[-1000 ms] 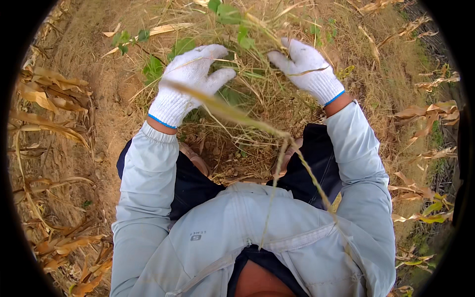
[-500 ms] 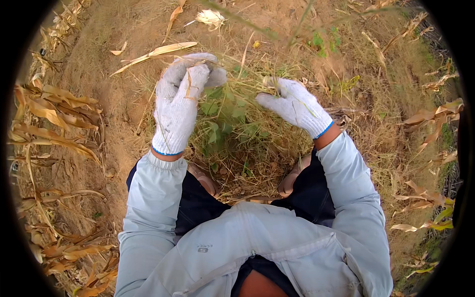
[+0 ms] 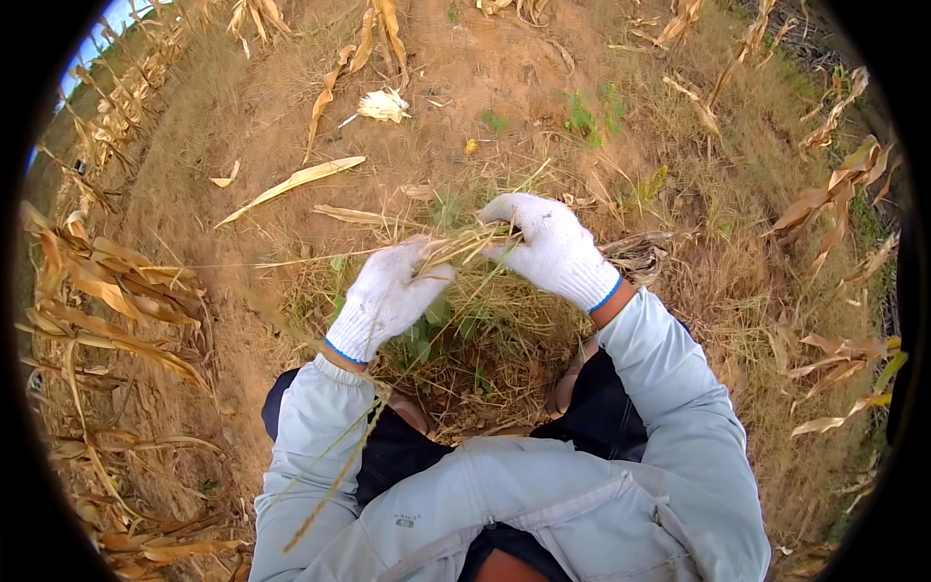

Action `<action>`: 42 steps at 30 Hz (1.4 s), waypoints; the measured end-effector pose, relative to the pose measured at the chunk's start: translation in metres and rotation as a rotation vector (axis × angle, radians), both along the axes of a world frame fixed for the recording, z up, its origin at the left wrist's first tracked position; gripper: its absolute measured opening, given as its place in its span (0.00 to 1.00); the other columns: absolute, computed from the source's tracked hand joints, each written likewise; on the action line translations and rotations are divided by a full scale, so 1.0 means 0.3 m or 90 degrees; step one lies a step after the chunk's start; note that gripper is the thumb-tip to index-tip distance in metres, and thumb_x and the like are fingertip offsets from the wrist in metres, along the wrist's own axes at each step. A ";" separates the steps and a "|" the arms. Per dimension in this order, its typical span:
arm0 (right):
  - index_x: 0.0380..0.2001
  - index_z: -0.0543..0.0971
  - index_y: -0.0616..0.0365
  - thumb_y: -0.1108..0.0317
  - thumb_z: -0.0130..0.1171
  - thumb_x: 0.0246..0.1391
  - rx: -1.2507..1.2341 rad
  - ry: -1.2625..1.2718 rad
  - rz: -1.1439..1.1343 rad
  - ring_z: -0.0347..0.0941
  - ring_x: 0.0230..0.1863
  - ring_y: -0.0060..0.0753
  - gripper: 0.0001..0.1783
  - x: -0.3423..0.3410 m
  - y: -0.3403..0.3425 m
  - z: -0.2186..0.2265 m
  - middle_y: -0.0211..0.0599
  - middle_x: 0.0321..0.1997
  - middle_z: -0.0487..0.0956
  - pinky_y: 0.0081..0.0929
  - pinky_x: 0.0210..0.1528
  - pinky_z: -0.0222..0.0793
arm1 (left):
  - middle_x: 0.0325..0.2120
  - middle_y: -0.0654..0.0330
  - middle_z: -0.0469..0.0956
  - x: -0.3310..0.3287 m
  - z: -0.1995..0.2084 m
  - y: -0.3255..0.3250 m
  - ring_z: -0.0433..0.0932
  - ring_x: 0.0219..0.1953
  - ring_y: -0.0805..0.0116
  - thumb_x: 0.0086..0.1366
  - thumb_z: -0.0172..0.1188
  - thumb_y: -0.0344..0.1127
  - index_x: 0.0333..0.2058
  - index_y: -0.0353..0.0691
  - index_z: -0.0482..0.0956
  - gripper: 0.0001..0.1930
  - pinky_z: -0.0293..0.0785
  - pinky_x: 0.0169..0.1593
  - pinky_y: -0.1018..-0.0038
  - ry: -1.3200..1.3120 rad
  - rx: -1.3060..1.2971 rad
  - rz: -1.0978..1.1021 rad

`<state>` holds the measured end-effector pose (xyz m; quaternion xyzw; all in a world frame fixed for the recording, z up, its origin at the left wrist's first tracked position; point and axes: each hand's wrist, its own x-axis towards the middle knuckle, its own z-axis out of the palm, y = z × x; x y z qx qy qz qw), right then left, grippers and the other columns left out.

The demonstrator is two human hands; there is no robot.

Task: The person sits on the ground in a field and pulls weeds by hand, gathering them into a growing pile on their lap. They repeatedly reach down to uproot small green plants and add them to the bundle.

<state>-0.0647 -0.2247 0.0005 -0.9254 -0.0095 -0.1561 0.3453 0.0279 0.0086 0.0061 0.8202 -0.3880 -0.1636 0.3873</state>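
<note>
My left hand (image 3: 383, 299), in a white knit glove with a blue cuff edge, is closed on a loose bunch of dry grass (image 3: 465, 242). My right hand (image 3: 558, 250), gloved the same way, grips the other end with thumb and fingers. Between them the yellowish stems stretch across, and some stick out to the left past the left glove. A thin grass stalk (image 3: 341, 475) with a seed head lies across my left sleeve. Below the hands, green leaves (image 3: 422, 338) grow among straw-coloured grass, partly covered by the left glove.
My shoes (image 3: 412, 417) stand on either side of the grassy patch. Dry corn stalks and leaves (image 3: 136, 281) line the left, with more dry leaves (image 3: 842, 373) at the right. A pale corn husk (image 3: 384, 105) and a long dry leaf (image 3: 296, 187) lie ahead on brown soil.
My hands have come closer together, and the grass now spans them in a bunch. The left hand has lowered toward me. The view has tilted, showing more ground ahead.
</note>
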 end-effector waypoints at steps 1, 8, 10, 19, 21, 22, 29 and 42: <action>0.48 0.83 0.56 0.58 0.74 0.53 -0.036 -0.013 -0.024 0.82 0.49 0.44 0.22 -0.004 -0.012 -0.003 0.43 0.47 0.84 0.36 0.52 0.78 | 0.45 0.46 0.83 0.008 -0.005 0.004 0.82 0.46 0.58 0.66 0.65 0.44 0.54 0.30 0.80 0.24 0.77 0.51 0.66 0.009 -0.012 0.028; 0.44 0.85 0.54 0.54 0.73 0.55 -0.012 -0.006 -0.109 0.83 0.43 0.43 0.20 0.003 -0.057 0.047 0.42 0.43 0.86 0.36 0.47 0.78 | 0.40 0.56 0.84 0.059 0.001 0.054 0.79 0.38 0.71 0.63 0.72 0.45 0.50 0.28 0.82 0.26 0.77 0.44 0.72 -0.014 -0.119 0.171; 0.41 0.85 0.55 0.55 0.72 0.56 0.021 0.030 -0.130 0.83 0.42 0.42 0.17 0.012 -0.104 0.051 0.41 0.41 0.86 0.35 0.46 0.78 | 0.38 0.56 0.84 0.092 -0.024 0.084 0.79 0.37 0.73 0.63 0.72 0.46 0.51 0.28 0.81 0.27 0.77 0.41 0.73 -0.084 -0.143 0.211; 0.46 0.84 0.60 0.59 0.66 0.62 0.160 -0.111 -0.488 0.79 0.38 0.26 0.16 -0.081 -0.595 -0.027 0.34 0.39 0.86 0.27 0.44 0.74 | 0.28 0.66 0.80 0.167 0.020 0.245 0.74 0.28 0.79 0.69 0.66 0.45 0.45 0.33 0.81 0.18 0.71 0.30 0.78 0.105 -0.332 0.409; 0.49 0.83 0.60 0.54 0.66 0.61 0.042 -0.007 -0.458 0.82 0.44 0.34 0.22 -0.082 -0.582 -0.049 0.41 0.43 0.86 0.31 0.49 0.75 | 0.28 0.66 0.79 0.147 0.023 0.240 0.74 0.28 0.80 0.70 0.65 0.44 0.45 0.33 0.81 0.17 0.71 0.31 0.78 0.131 -0.353 0.399; 0.51 0.82 0.61 0.52 0.66 0.60 -0.014 0.046 -0.441 0.83 0.47 0.38 0.25 -0.075 -0.530 -0.034 0.44 0.45 0.86 0.33 0.51 0.76 | 0.29 0.66 0.80 0.140 0.016 0.238 0.75 0.29 0.80 0.71 0.65 0.43 0.45 0.34 0.81 0.16 0.72 0.31 0.79 0.125 -0.340 0.393; 0.63 0.75 0.53 0.58 0.72 0.57 0.054 -0.069 -0.057 0.82 0.46 0.37 0.32 0.009 -0.046 0.077 0.42 0.58 0.80 0.35 0.51 0.78 | 0.37 0.57 0.85 0.070 -0.031 0.121 0.80 0.36 0.73 0.68 0.65 0.44 0.51 0.35 0.82 0.20 0.78 0.41 0.70 -0.031 -0.130 0.203; 0.43 0.81 0.47 0.59 0.65 0.58 -0.279 -0.108 -0.121 0.82 0.41 0.46 0.11 0.009 -0.091 0.087 0.36 0.39 0.82 0.44 0.42 0.77 | 0.41 0.55 0.82 -0.013 0.034 0.002 0.79 0.45 0.68 0.63 0.68 0.41 0.51 0.33 0.80 0.22 0.75 0.53 0.68 0.125 -0.065 -0.037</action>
